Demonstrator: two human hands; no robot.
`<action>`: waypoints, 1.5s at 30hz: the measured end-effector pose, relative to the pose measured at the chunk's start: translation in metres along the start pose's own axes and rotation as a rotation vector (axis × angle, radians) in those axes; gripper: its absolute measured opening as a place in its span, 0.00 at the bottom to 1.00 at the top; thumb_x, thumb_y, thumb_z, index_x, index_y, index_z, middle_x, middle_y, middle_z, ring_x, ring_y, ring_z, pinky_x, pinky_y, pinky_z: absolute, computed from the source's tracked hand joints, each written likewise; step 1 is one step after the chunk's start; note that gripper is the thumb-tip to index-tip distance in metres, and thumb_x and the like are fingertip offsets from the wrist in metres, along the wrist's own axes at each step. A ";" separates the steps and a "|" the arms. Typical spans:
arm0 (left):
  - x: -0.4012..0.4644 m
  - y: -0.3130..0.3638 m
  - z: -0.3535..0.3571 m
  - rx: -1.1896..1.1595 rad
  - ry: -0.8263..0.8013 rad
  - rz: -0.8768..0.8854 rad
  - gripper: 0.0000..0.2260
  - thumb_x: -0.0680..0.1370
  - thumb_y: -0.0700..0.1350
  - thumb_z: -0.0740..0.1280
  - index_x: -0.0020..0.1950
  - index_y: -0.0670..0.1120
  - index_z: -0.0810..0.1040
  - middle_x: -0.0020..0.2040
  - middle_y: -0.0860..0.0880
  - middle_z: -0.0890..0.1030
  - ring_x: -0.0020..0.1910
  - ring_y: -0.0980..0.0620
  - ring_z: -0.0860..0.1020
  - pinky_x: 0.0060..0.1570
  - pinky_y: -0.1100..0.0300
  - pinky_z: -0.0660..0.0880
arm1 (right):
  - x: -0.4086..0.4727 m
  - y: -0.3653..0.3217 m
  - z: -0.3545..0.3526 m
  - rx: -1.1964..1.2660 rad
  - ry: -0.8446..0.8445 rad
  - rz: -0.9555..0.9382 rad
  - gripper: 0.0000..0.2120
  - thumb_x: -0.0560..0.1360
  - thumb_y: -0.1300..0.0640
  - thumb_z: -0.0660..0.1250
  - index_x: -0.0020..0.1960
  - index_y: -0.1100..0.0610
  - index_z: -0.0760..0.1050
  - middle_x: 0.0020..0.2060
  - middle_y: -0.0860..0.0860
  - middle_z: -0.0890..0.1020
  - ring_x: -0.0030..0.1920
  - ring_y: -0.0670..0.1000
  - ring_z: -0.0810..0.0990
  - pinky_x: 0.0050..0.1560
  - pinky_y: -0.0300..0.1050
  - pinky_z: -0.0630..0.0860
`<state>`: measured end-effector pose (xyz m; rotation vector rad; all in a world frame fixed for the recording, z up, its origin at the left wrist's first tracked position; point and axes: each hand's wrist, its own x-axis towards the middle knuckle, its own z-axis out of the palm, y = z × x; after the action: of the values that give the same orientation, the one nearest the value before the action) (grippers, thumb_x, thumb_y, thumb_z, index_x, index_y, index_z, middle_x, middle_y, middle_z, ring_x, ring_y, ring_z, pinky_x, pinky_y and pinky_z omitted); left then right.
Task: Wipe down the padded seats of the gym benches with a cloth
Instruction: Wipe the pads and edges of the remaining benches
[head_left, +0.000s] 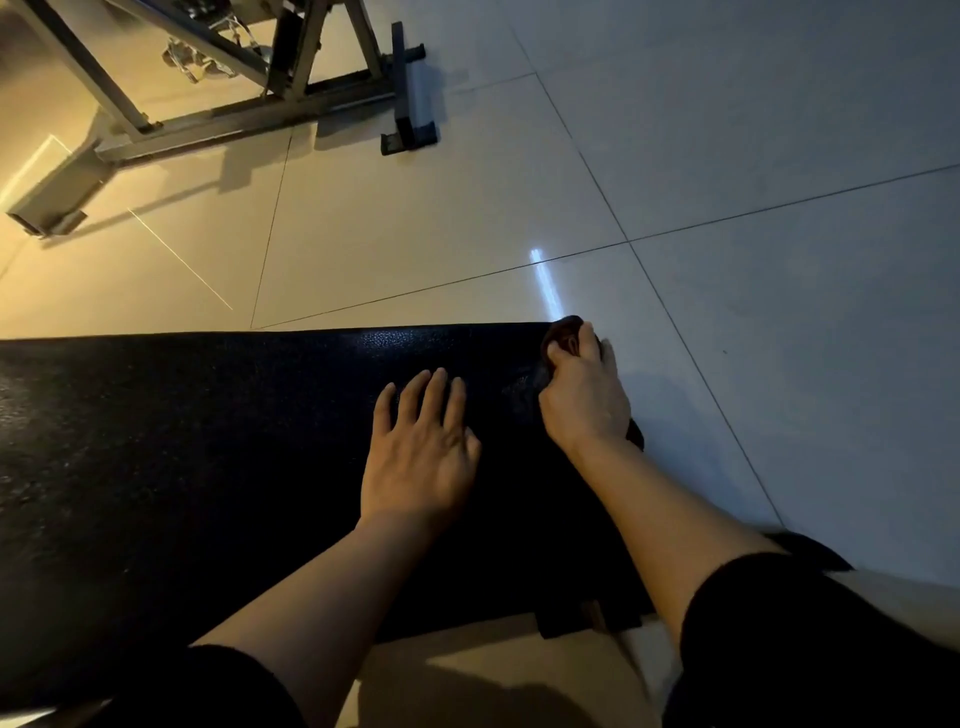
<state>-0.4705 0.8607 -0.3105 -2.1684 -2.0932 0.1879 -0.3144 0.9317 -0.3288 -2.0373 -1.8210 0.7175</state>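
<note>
In right hand (584, 400), cloth (563, 335).

A black, pebble-textured padded bench seat (208, 467) stretches flat across the view. At its far right corner sits a bunched dark cloth (563, 338), seemingly brownish in the dim light.

Desk (208, 467): black padded surface bare across the left and centre of the frame. Left hand (421, 457) lies flat at centre; right hand (584, 395) occupies the far right corner. Tiled floor (727, 156) open at upper right. Metal frame (218, 104) obstructs upper left.
</note>
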 end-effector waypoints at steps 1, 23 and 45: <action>0.000 0.000 0.000 -0.001 -0.004 0.001 0.28 0.77 0.54 0.46 0.74 0.45 0.67 0.73 0.45 0.69 0.73 0.47 0.63 0.73 0.45 0.57 | -0.008 -0.002 0.002 -0.006 0.011 0.005 0.23 0.78 0.61 0.59 0.72 0.48 0.68 0.79 0.49 0.49 0.78 0.57 0.48 0.66 0.55 0.69; 0.001 0.001 -0.005 -0.014 -0.044 0.025 0.33 0.74 0.55 0.36 0.78 0.47 0.57 0.78 0.47 0.58 0.77 0.48 0.53 0.75 0.46 0.47 | -0.028 -0.008 0.004 -0.036 -0.072 -0.092 0.25 0.79 0.59 0.59 0.73 0.43 0.64 0.79 0.48 0.47 0.78 0.55 0.45 0.66 0.55 0.69; 0.001 0.001 -0.003 -0.078 0.009 0.002 0.29 0.77 0.53 0.45 0.75 0.46 0.64 0.75 0.46 0.66 0.75 0.47 0.60 0.74 0.45 0.54 | -0.013 -0.009 0.017 0.043 0.058 -0.042 0.22 0.81 0.58 0.55 0.75 0.49 0.63 0.79 0.52 0.47 0.78 0.58 0.44 0.74 0.54 0.58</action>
<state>-0.4691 0.8611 -0.3082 -2.2099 -2.1288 0.0978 -0.3323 0.9189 -0.3360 -1.9660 -1.7958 0.6729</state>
